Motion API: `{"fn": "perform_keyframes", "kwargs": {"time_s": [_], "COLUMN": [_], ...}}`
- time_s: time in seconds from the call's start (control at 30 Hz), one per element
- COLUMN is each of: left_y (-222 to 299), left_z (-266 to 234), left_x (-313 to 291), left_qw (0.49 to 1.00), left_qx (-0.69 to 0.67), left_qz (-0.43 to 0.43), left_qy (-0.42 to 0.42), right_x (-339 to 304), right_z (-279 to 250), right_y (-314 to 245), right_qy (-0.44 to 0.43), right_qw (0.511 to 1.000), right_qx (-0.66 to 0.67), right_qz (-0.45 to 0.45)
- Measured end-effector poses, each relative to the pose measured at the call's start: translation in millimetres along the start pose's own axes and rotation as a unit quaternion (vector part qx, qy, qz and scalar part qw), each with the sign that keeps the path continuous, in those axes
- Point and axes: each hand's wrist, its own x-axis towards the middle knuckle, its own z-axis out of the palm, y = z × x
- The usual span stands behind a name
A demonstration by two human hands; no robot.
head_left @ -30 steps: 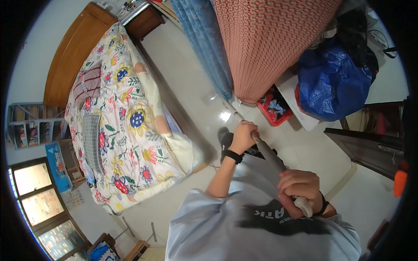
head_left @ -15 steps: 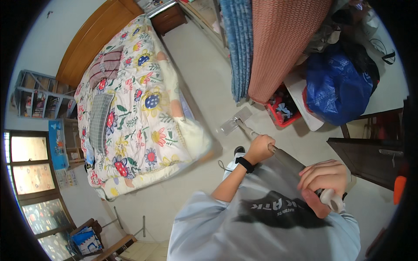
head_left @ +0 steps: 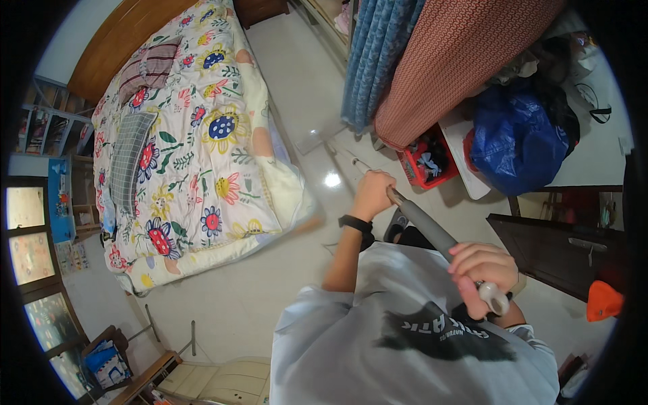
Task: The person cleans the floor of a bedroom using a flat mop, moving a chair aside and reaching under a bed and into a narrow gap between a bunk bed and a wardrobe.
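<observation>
A mop with a thick grey handle [head_left: 428,223] slants across in front of me. My left hand [head_left: 373,194], with a black band at the wrist, is closed around its thin shaft. Nearer my body, my right hand [head_left: 482,266] wraps the upper end of the handle, where a pale looped cap [head_left: 495,297] sticks out. The shaft runs away from me to a flat, pale rectangular mop head [head_left: 318,138] lying on the tiles between the bed and the curtains. That head looks blurred and blends with the shiny floor.
A bed [head_left: 202,148] with a flowered quilt fills the left. Blue [head_left: 378,67] and reddish-brown [head_left: 449,74] curtains hang ahead, near a red basket [head_left: 426,179] of items. A blue bag [head_left: 516,138] sits on a white table at right. A dark door [head_left: 547,253] stands ajar.
The mop head has slid away from me and leftward, toward the gap beside the bed. Both hands have shifted left and forward with the handle. A dark shoe shows more below the shaft.
</observation>
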Motion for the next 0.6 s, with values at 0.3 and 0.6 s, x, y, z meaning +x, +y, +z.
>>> {"fn": "perform_keyframes", "kwargs": {"time_s": [0.3, 0.6], "left_y": [-47, 42], "left_z": [59, 186], "left_x": [-37, -28], "left_qw": [0.991, 0.974], "left_qx": [0.058, 0.028], "left_qz": [-0.086, -0.146], "left_qy": [0.089, 0.172], "right_x": [-56, -111], "right_z": [-3, -143], "right_y": [96, 106], "right_qy": [-0.101, -0.218], "right_qw": [0.993, 0.970], "right_qx": [0.057, 0.090], "right_qz": [-0.026, -0.053]}}
